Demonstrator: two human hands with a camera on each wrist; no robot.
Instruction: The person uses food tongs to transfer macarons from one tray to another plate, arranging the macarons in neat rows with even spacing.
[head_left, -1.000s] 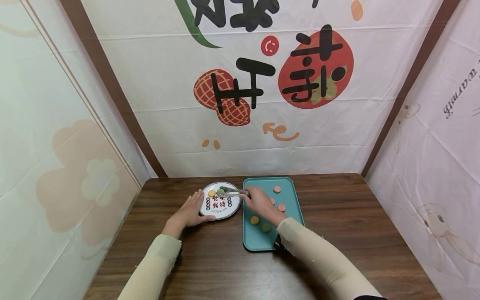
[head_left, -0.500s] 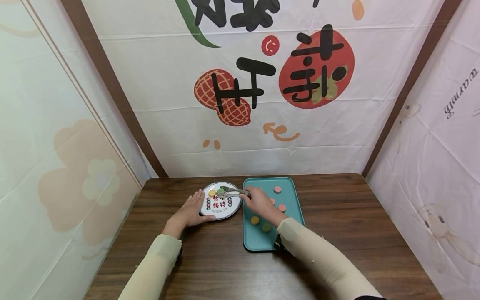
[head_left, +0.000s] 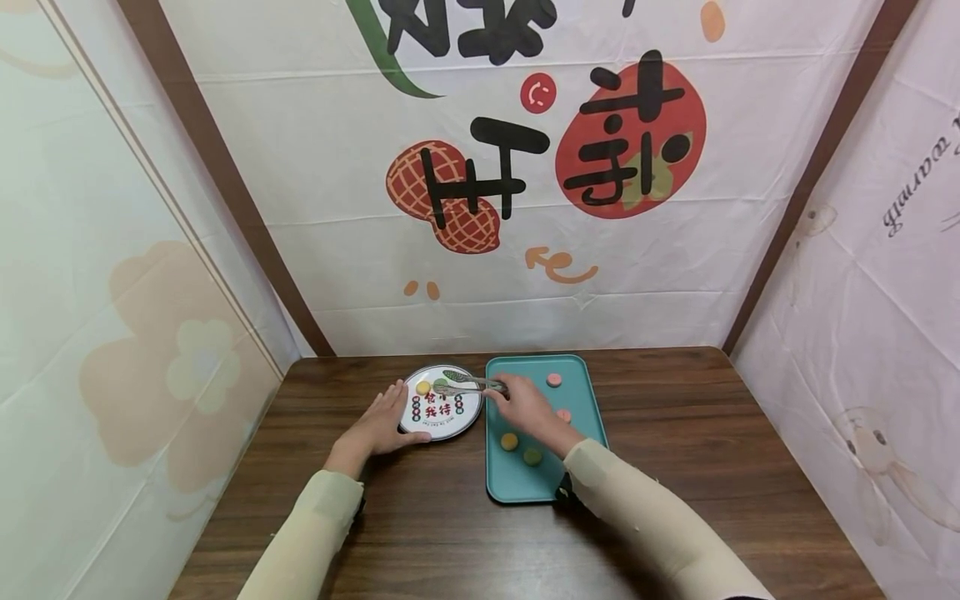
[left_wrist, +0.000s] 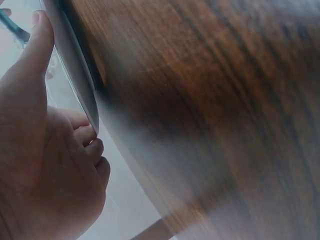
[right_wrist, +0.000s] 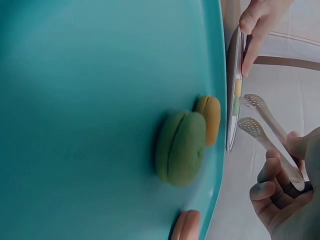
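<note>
Plate (head_left: pixel 467 417) on wooden table (head_left: pixel 435 533), patterned walls (head_left: pixel 337 275) around

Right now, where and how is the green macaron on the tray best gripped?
Probably by its near and far edges, tongs coming from above: the green macaron lies flat on the tray, its outline round, and the yellow macaron sits close on its left.

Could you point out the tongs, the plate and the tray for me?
Tongs (right_wrist: pixel 273 121): right wrist view, on one metal prong.
Plate (head_left: pixel 470 407): head view, on its white right side.
Tray (head_left: pixel 517 481): head view, on its bare near end.
</note>
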